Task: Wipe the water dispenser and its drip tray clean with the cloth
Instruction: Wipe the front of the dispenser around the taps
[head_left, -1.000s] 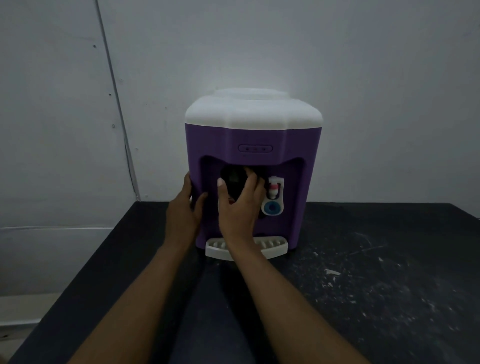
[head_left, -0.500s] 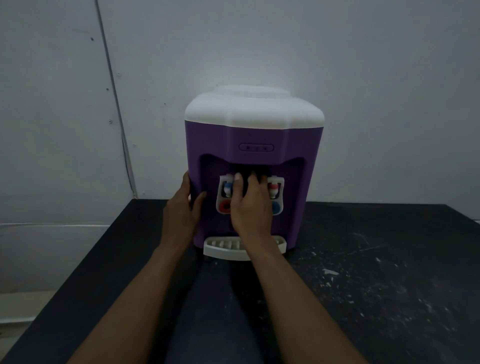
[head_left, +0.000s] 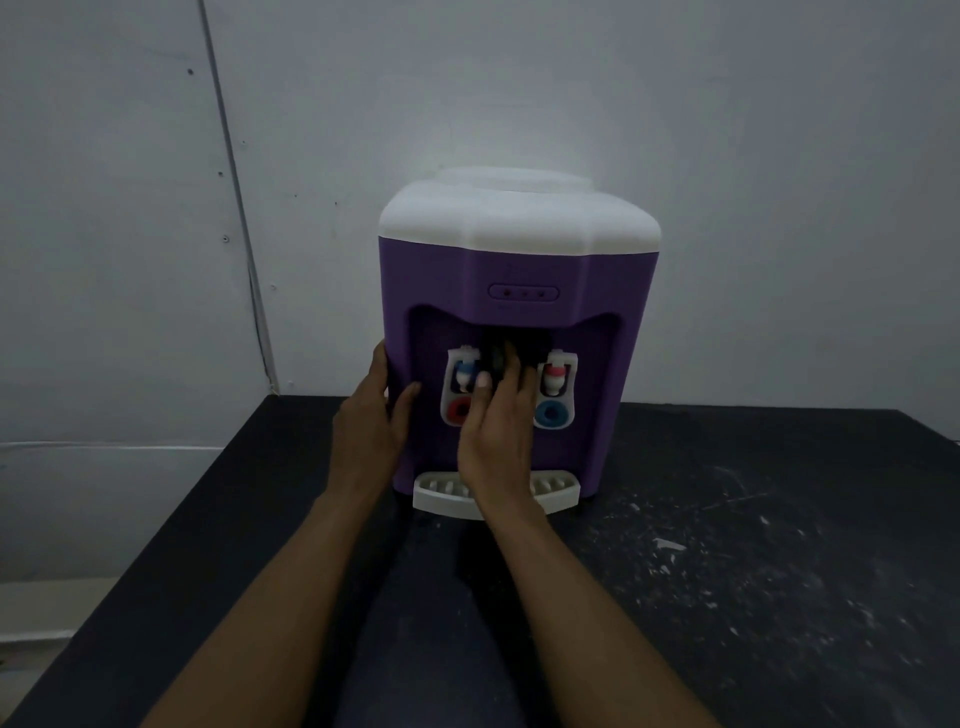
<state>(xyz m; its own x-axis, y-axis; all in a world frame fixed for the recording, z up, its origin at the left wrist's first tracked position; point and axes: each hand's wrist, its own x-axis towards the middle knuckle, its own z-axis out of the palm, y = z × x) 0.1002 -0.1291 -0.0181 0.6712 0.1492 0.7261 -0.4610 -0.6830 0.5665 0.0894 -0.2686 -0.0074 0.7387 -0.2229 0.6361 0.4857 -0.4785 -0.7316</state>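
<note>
purple plastic fills the middle of the frame: the water dispenser (head_left: 519, 270), white-capped, stands on a black table (head_left: 753, 597) against a grey wall. its white drip tray (head_left: 558, 491) juts out at the foot of the front, lower centre, partly hidden by a wrist. the dark cloth (head_left: 498, 351) is bunched in the recess of the front panel, between the blue-knobbed tap (head_left: 458, 387) and the red-knobbed tap (head_left: 555, 387), and is hard to tell apart from the shadow there. the right hand (head_left: 496, 436) is clenched on that cloth, fingers curled into it and pushing it against the back of the recess; its thumb lies beside the blue-knobbed tap's housing. the left hand (head_left: 371, 415) clasps the dispenser's corner at the left of the frame, fingers round the side and thumb on the front face, steadying the body.

judging by this, the step in hand is wiping the tap recess; whether the tray has had its turn cannot be read in this dim light. the next move likely calls for working the cloth around each tap without pressing a lever hard enough to let water out, then drawing it down to the tray's slotted top, with the left hand bracing so the body does not slide on the table.
</note>
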